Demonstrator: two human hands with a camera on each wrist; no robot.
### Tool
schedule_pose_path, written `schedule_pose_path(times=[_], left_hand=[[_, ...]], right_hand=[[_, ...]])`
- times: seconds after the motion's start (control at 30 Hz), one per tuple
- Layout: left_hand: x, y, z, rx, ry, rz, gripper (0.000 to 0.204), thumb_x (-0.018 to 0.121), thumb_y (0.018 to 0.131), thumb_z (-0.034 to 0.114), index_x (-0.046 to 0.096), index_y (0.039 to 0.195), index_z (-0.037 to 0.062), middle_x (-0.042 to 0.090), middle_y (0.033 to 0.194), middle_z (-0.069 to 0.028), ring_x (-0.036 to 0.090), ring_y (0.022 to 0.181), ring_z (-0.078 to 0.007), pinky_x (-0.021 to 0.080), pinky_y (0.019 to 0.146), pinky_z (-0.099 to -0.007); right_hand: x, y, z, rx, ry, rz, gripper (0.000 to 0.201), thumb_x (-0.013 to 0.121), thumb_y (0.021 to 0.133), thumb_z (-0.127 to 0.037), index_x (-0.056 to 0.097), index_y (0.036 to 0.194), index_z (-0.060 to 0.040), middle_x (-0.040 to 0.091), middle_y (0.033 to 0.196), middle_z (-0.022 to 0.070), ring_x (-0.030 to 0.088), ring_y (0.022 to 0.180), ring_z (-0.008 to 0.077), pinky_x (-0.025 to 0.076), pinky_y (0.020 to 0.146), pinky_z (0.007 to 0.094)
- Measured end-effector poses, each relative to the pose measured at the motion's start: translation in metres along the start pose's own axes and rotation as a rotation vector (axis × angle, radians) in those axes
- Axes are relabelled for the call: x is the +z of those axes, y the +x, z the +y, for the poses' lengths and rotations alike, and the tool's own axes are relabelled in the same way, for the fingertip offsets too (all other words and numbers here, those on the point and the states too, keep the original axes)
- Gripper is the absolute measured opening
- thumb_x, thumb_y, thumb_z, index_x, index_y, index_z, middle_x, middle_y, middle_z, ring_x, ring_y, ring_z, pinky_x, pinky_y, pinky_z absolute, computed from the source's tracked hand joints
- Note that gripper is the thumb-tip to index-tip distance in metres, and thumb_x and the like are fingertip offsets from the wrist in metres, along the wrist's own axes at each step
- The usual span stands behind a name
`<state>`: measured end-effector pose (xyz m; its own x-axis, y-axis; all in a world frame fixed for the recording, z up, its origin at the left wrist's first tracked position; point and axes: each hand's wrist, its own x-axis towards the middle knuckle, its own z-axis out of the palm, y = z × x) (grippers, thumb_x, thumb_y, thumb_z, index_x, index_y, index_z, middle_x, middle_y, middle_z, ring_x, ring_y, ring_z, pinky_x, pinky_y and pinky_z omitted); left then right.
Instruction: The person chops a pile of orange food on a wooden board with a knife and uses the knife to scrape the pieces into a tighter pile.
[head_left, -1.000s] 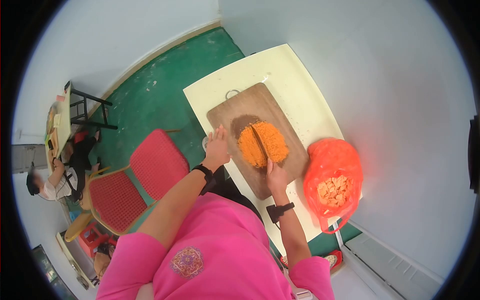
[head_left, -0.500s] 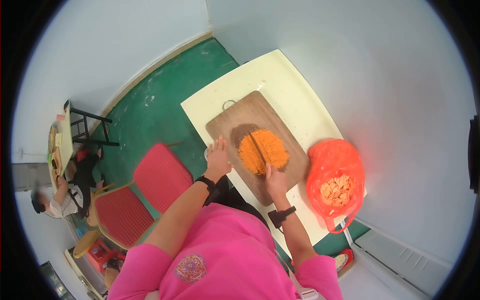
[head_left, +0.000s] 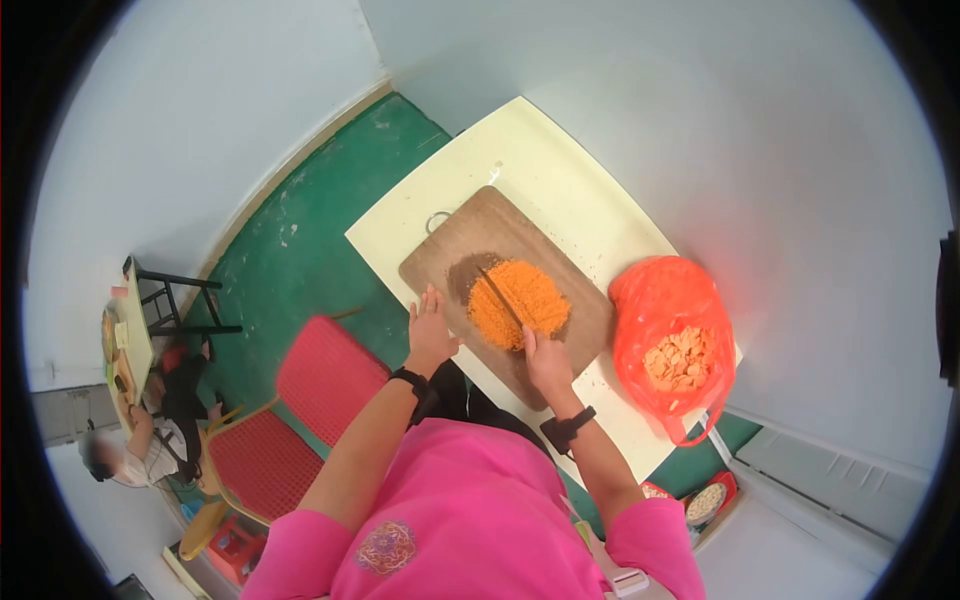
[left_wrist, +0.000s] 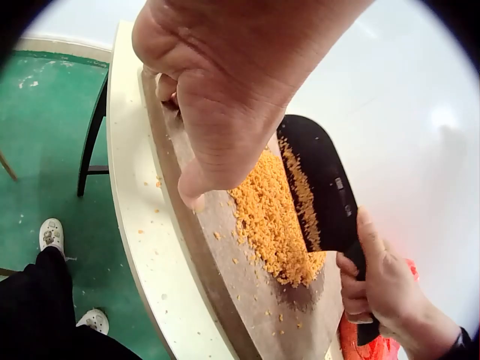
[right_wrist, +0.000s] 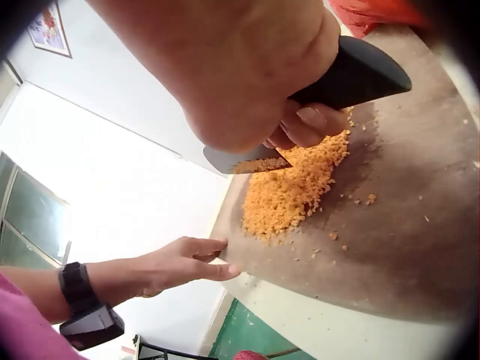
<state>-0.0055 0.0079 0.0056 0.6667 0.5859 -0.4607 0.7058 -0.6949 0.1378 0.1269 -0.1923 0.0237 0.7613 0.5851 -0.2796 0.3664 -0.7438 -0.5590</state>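
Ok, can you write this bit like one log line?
right hand: grips broad black knife | knife: across heaped orange crumbs | left hand: open, at brown wooden board edge | red plastic bag: beside board

Room, one, indoor: plain shared workroom by its look, exact kind not certain. Floor, green, scuffed. Walls, pale, smooth. Picture, framed, hung high. Window, paned. Surface, cream, near a wall, bearing a wooden board and orange crumbs. Chairs, red, two. Second table, laden, a person beside it. Stool, red.
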Motion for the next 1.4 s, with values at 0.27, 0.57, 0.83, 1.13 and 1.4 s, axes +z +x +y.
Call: schedule_pose_path(times=[0.27, 0.57, 0.83, 1.13, 1.4], left_hand=[[0.010, -0.001, 0.002, 0.033, 0.010, 0.058, 0.111, 0.086, 0.070, 0.041, 0.026, 0.153, -0.0031, 0.023, 0.162, -0.0213, 0.026, 0.149, -0.0331, 0.020, 0.122, -0.0487], [0.006, -0.002, 0.003, 0.055, -0.010, 0.081, 0.109, 0.087, 0.068, 0.040, 0.030, 0.150, -0.0050, 0.022, 0.162, -0.0232, 0.029, 0.148, -0.0342, 0.024, 0.120, -0.0498], [0.002, -0.001, 0.003, 0.031, 0.034, 0.037, 0.110, 0.083, 0.072, 0.045, 0.027, 0.152, -0.0038, 0.022, 0.163, -0.0201, 0.025, 0.150, -0.0302, 0.020, 0.122, -0.0477], [0.002, -0.001, 0.003, 0.024, 0.024, 0.041, 0.111, 0.084, 0.071, 0.045, 0.027, 0.153, -0.0033, 0.023, 0.162, -0.0200, 0.025, 0.150, -0.0303, 0.019, 0.122, -0.0476], [0.002, -0.002, 0.004, 0.035, 0.029, 0.047, 0.112, 0.084, 0.070, 0.045, 0.025, 0.153, -0.0034, 0.024, 0.161, -0.0206, 0.026, 0.149, -0.0312, 0.020, 0.122, -0.0483]], right_hand=[[-0.008, 0.015, -0.002, -0.028, -0.029, 0.037, 0.057, 0.042, 0.104, -0.044, 0.070, 0.086, 0.0024, 0.067, 0.077, 0.0285, 0.067, 0.075, 0.0454, 0.053, 0.071, 0.0553], [-0.017, 0.027, -0.013, 0.007, -0.136, -0.099, 0.059, 0.040, 0.104, -0.047, 0.071, 0.089, 0.0004, 0.068, 0.079, 0.0271, 0.068, 0.078, 0.0437, 0.055, 0.073, 0.0527], [-0.009, 0.029, -0.016, -0.005, -0.102, -0.078, 0.062, 0.038, 0.104, -0.049, 0.071, 0.090, 0.0001, 0.069, 0.082, 0.0270, 0.069, 0.080, 0.0432, 0.055, 0.075, 0.0525], [-0.007, 0.031, -0.007, 0.007, -0.104, -0.037, 0.062, 0.038, 0.104, -0.049, 0.071, 0.089, 0.0006, 0.069, 0.082, 0.0271, 0.069, 0.081, 0.0436, 0.055, 0.076, 0.0520], [-0.006, 0.033, 0.014, 0.012, -0.106, -0.023, 0.057, 0.039, 0.104, -0.047, 0.069, 0.093, 0.0007, 0.067, 0.081, 0.0284, 0.067, 0.081, 0.0455, 0.054, 0.077, 0.0542]])
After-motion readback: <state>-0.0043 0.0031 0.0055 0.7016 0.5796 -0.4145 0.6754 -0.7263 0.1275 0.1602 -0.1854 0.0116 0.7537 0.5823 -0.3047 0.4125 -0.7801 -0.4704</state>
